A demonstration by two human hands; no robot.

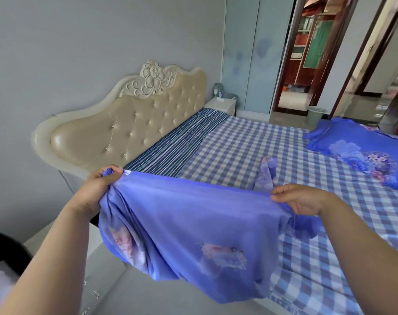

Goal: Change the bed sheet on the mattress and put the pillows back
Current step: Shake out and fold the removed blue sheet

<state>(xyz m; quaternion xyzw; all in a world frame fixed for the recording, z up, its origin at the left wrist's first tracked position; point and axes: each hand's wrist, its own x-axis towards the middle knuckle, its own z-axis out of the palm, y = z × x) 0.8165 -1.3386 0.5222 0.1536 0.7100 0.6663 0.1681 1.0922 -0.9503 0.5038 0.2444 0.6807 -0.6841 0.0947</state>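
Note:
A purple-blue floral sheet point(189, 228) hangs stretched between my hands at the near left side of the bed. My left hand point(100, 185) grips its bunched corner near the headboard end. My right hand point(300, 198) pinches the top edge further right. The rest of the fabric sags down over the bed's side. The mattress point(261, 146) is covered with a blue-and-white checked cloth, and a dark striped cloth point(177, 144) lies along the head end. A pillow point(361, 151) in matching purple-blue floral cover lies on the far right part of the bed.
A cream tufted headboard point(129, 126) stands against the grey wall. A white nightstand point(223, 105) with a bottle sits beyond the bed, beside a pale blue wardrobe point(250, 53). A green bin point(316, 114) stands near the open doorway. A person's dark figure point(397, 114) shows at the right edge.

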